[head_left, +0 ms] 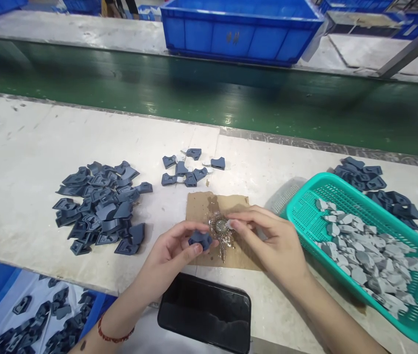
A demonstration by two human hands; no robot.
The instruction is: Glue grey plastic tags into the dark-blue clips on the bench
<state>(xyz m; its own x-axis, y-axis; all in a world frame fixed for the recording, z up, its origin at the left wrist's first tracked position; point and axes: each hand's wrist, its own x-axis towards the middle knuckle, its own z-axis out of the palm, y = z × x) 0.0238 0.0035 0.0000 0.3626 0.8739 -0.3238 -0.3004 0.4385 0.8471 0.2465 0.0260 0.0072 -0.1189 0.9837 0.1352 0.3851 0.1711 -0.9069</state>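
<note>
Blue-grey part (200, 239) is held in a narrow grip between the thumb and fingers of the left hand (170, 250), above the table (17, 172), toward its near edge. A small pale piece (229, 224) is pinched by the right hand (278, 241) over brown cardboard (197, 202), where a shiny wet patch (224, 236) is seen. Pale grey pieces (363, 258) are contained in the green basket (306, 189) toward the right edge.

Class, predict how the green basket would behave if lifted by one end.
The basket would probably flex slightly, its perforated walls looking like thin plastic. The grey pieces lie loose in it, so they would likely slide toward the lower end.
</note>
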